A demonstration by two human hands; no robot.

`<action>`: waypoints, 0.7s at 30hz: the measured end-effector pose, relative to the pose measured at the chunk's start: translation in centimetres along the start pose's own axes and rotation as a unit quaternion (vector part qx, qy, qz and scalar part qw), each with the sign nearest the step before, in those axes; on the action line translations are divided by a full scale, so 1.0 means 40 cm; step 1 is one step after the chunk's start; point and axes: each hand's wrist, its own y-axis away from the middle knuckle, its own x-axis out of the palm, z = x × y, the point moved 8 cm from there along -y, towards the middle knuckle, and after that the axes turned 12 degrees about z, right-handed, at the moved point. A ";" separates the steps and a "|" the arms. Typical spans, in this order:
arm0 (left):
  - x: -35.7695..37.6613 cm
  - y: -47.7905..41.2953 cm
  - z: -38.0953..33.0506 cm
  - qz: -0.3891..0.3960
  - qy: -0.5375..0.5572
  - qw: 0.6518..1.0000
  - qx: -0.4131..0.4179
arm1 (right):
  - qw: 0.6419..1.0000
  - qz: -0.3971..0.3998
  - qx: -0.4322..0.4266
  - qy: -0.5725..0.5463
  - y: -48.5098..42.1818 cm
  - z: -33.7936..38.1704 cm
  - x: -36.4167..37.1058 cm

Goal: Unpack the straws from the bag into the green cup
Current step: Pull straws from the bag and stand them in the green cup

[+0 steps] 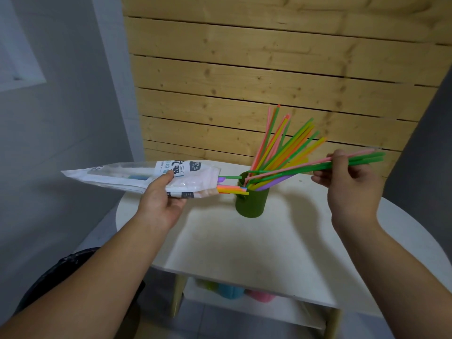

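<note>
Nearest the camera, the left forearm (97,277) and the right forearm (391,265), both bare, reach forward over a white table (244,245). The left hand (161,201) grips the bag (117,173) from below, with the thumb curled over its printed face. It holds the bag in the air, roughly level, to the left of the cup, with the open mouth turned toward the cup. A few straw ends (232,189) protrude from that mouth, one green above and pink, yellow and orange below. The lower ends reach the cup's rim; whether they touch it cannot be told. The right hand (349,189) is raised to the right of the cup, fingers curled, and pinches a small bundle (364,158) of green and pink straws near its right end. The bundle lies almost horizontal, with its left ends at the cup mouth. The green cup (252,201) stands upright on the table top, between the two hands. It contains a fan of straws (281,148) in pink, green, yellow, orange and purple, leaning up and to the right. A wooden slat wall (244,69) stands behind the table. A lower shelf (281,304) under the table top carries blurred green, blue and pink items. A black object (61,265) lies beside the left forearm.
</note>
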 end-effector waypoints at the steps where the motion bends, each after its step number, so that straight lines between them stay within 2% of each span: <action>1: 0.002 0.000 0.001 0.001 0.001 1.000 0.000 | 1.000 0.001 -0.010 0.010 -0.001 0.008 -0.001; 9: 0.017 0.012 0.005 0.007 -0.005 1.000 -0.002 | 0.991 0.079 -0.037 0.101 0.012 0.011 0.082; 21: 0.027 0.026 0.002 0.021 -0.020 1.000 -0.003 | 0.984 0.127 0.001 0.127 -0.062 -0.056 0.175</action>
